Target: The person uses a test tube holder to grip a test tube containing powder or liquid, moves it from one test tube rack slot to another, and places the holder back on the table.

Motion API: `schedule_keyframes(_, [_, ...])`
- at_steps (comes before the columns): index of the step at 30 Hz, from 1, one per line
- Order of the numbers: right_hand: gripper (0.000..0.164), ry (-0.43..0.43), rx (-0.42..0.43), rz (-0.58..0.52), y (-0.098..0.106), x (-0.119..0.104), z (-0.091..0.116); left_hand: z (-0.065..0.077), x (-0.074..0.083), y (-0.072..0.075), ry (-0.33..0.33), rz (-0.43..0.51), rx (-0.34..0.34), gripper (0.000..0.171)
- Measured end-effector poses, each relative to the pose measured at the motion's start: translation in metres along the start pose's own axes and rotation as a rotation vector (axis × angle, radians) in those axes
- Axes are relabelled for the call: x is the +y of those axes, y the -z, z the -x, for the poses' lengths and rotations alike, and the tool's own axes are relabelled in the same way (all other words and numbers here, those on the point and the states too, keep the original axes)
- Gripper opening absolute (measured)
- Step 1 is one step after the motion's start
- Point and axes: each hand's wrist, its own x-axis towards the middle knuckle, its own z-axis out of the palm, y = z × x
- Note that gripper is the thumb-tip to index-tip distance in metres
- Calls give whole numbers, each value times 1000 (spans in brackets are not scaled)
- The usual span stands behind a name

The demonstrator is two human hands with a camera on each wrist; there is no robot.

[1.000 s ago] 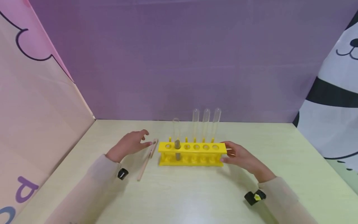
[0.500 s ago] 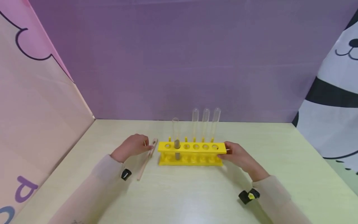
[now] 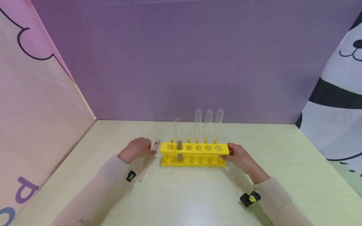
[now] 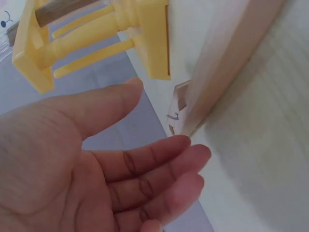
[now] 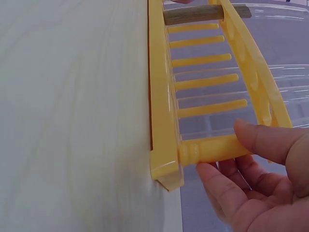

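Note:
A wooden test tube clamp (image 3: 143, 174) lies on the table left of the yellow test tube rack (image 3: 195, 148). My left hand (image 3: 138, 148) is over its far part; in the left wrist view the thumb stands apart from the loosely bent fingers, whose tips are close to the clamp (image 4: 227, 63). Whether they touch it I cannot tell. My right hand (image 3: 241, 158) grips the rack's right end, thumb and fingers around the end post (image 5: 217, 148). One test tube (image 3: 179, 146) with grey-brown contents stands in the second hole from the left.
Three clear test tubes (image 3: 208, 118) stand upside down on pegs along the rack's back. The pale wooden table (image 3: 175, 197) runs back to a purple backdrop (image 3: 181, 62). Printed panels flank it on both sides.
My left hand has moved right and slightly nearer to me, onto the clamp's area, and its fingers have drawn in. My right hand has closed further around the rack's end. The rack stays put.

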Motion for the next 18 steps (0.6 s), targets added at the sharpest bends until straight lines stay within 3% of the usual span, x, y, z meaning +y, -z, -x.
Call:
schedule_keyframes(7, [34, -6, 16, 13, -2, 0, 0, -5, 1, -5, 40, 5, -39, 32])
schedule_keyframes(18, [33, 1, 9, 12, -2, 0, 1, -6, 4, -9, 79, -70, -122, 37])
